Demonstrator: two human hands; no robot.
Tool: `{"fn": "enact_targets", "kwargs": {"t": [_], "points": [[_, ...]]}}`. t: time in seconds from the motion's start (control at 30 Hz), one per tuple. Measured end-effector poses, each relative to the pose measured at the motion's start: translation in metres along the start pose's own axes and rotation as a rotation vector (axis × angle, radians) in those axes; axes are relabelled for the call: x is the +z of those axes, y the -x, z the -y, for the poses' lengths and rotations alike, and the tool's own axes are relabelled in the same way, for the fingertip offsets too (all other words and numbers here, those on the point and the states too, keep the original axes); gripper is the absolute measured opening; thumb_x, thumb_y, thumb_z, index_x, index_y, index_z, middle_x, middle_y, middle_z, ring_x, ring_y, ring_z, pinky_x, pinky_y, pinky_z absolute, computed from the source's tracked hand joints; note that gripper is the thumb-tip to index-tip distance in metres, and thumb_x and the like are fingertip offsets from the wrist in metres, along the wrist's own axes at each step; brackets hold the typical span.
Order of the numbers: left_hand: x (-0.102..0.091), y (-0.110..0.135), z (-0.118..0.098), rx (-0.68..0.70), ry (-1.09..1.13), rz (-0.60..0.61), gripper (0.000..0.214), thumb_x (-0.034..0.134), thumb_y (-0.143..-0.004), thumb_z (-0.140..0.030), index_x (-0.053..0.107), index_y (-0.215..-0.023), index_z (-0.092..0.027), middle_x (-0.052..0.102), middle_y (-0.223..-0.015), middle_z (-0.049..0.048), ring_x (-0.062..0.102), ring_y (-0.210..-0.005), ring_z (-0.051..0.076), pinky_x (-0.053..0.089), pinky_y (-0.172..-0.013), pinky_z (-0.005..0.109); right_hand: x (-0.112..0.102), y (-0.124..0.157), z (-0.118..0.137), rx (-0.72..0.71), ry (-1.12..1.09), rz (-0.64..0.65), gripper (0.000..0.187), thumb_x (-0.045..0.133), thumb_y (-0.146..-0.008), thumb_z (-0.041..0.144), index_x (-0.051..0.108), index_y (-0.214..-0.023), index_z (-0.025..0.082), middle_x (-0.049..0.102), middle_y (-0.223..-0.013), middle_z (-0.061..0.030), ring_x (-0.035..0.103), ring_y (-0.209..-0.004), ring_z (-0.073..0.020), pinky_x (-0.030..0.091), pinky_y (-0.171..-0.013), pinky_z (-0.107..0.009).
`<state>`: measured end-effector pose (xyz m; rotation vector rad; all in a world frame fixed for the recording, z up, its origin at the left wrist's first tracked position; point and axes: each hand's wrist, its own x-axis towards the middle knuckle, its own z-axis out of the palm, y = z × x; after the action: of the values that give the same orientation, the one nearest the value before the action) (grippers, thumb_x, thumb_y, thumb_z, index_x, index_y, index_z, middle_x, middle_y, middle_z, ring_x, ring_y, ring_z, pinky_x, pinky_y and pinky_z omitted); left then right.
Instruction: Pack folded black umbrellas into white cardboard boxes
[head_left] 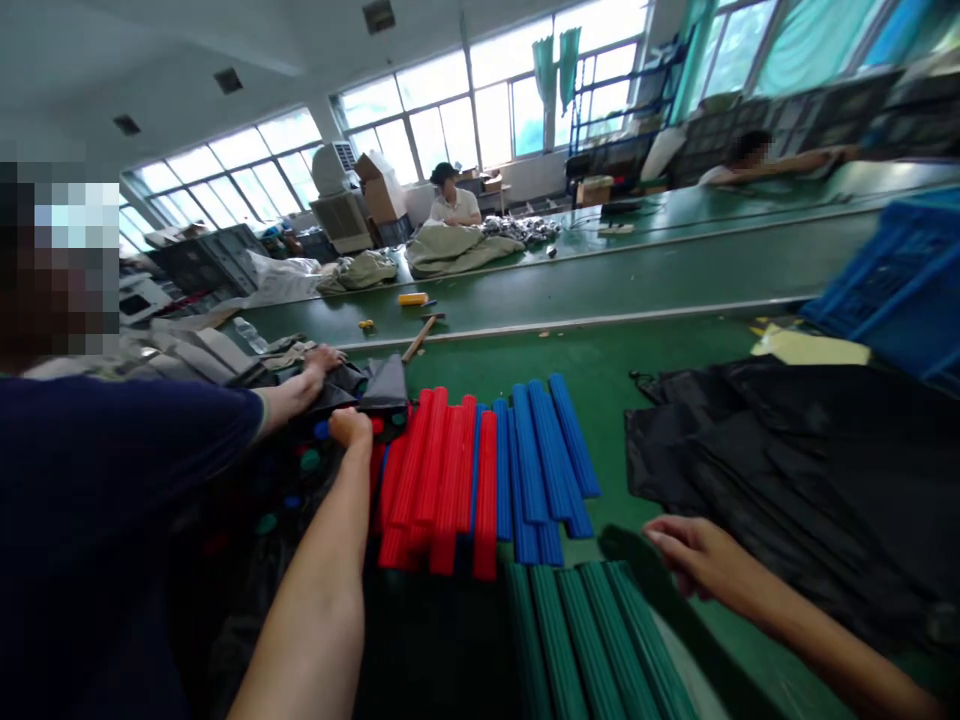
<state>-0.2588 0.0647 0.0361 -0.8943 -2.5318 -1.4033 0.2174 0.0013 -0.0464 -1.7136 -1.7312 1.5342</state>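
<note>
My left hand (351, 428) is closed at the edge of a black fabric bag (386, 385), beside the red tubes. My right hand (694, 555) hovers over the table, fingers loosely bent and apart, with nothing visible in it. Between my hands lie ribbed tubes in piles: red tubes (442, 460), blue tubes (532, 450) and, nearer to me, green tubes (592, 620). To the right of the tubes, flat black bags (750, 460) are heaped close to my right hand. A co-worker's hand (322, 365) rests on dark fabric just beyond my left hand.
At left, a co-worker in a dark blue sleeve (187, 410) stands close to my left arm. A hammer (420, 338) and a yellow-handled tool (412, 299) lie farther back. A blue crate (892, 280) stands at right by a yellow sheet (810, 346). Other people sit across the tables.
</note>
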Motion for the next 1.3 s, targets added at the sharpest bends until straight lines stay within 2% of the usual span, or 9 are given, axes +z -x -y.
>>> {"fn": "enact_targets", "kwargs": {"t": [0.1,0.2,0.27,0.43,0.53,0.63,0.83,1.07,1.3], "points": [[0.003,0.009,0.02,-0.119,-0.095,-0.003,0.035,0.054,-0.09,-0.04,0.055,-0.115,-0.017,0.058,-0.114,0.0078,0.055,-0.109,0.03,0.047,-0.089,0.051,-0.012,0.01,-0.05,0.247,-0.051,-0.124,0.018,0.048,-0.082,0.031,0.058,-0.077,0.016,0.054,-0.056,0.0007,0.053,-0.038,-0.0116,0.034,-0.036,-0.02],[0.024,0.042,0.014,-0.076,-0.122,-0.008,0.031,0.052,-0.087,-0.033,0.053,-0.117,-0.027,0.054,-0.119,0.0089,0.04,-0.126,0.043,0.035,-0.094,0.062,-0.011,0.011,-0.068,0.314,0.011,-0.22,0.021,0.043,-0.087,0.025,0.057,-0.074,0.016,0.057,-0.057,-0.001,0.057,-0.04,-0.0123,0.037,-0.038,-0.021],[0.045,0.084,-0.002,0.093,-0.113,0.076,0.034,0.052,-0.085,-0.03,0.052,-0.119,-0.029,0.054,-0.12,0.0105,0.039,-0.126,0.042,0.033,-0.095,0.06,-0.007,0.005,-0.066,0.305,0.073,-0.273,0.022,0.043,-0.088,0.024,0.06,-0.076,0.016,0.059,-0.059,-0.0013,0.059,-0.043,-0.0131,0.041,-0.041,-0.022],[0.096,0.231,-0.059,0.685,-0.178,0.568,0.028,0.048,-0.089,-0.032,0.058,-0.114,-0.023,0.058,-0.108,0.01,0.052,-0.106,0.029,0.039,-0.09,0.044,-0.017,-0.005,-0.057,0.289,0.295,-0.598,0.018,0.052,-0.087,0.027,0.064,-0.096,0.017,0.066,-0.085,-0.0076,0.067,-0.078,-0.0208,0.048,-0.067,-0.028],[0.119,0.301,-0.084,0.821,-0.223,0.747,0.03,0.06,-0.084,-0.037,0.06,-0.11,-0.023,0.06,-0.102,0.0084,0.054,-0.101,0.026,0.039,-0.088,0.038,-0.048,0.001,-0.066,0.352,0.42,-0.834,0.034,0.046,-0.092,0.036,0.057,-0.118,0.017,0.059,-0.111,-0.0148,0.062,-0.095,-0.0274,0.046,-0.075,-0.035],[0.137,0.341,-0.099,0.833,-0.269,0.796,0.033,0.063,-0.082,-0.037,0.059,-0.108,-0.017,0.06,-0.102,0.0116,0.054,-0.1,0.028,0.039,-0.085,0.038,-0.095,0.009,-0.086,0.426,0.493,-0.98,0.043,0.04,-0.094,0.038,0.05,-0.129,0.015,0.053,-0.119,-0.0186,0.057,-0.104,-0.0303,0.044,-0.081,-0.038],[0.151,0.381,-0.106,0.919,-0.264,0.856,0.028,0.062,-0.083,-0.03,0.059,-0.109,-0.018,0.059,-0.104,0.0096,0.054,-0.101,0.028,0.039,-0.085,0.039,-0.165,0.003,-0.134,0.39,0.618,-0.893,0.058,0.059,-0.083,0.055,0.053,-0.132,0.025,0.051,-0.135,-0.0125,0.045,-0.118,-0.0373,0.037,-0.091,-0.05],[0.147,0.397,-0.095,0.947,-0.267,0.911,0.029,0.06,-0.084,-0.028,0.059,-0.112,-0.02,0.059,-0.105,0.0078,0.054,-0.102,0.025,0.038,-0.085,0.037,-0.154,-0.018,-0.154,0.252,0.71,-0.652,0.043,0.05,-0.091,0.047,0.059,-0.127,0.025,0.058,-0.132,-0.0092,0.051,-0.115,-0.0288,0.035,-0.093,-0.042],[0.119,0.389,-0.094,0.839,-0.134,1.012,0.021,0.058,-0.086,-0.022,0.06,-0.106,-0.021,0.061,-0.104,0.0063,0.056,-0.102,0.023,0.041,-0.087,0.037,-0.156,-0.005,-0.099,0.222,0.696,-0.647,0.034,0.032,-0.095,0.02,0.065,-0.1,0.013,0.066,-0.103,-0.019,0.061,-0.095,-0.0272,0.039,-0.078,-0.035]]}}
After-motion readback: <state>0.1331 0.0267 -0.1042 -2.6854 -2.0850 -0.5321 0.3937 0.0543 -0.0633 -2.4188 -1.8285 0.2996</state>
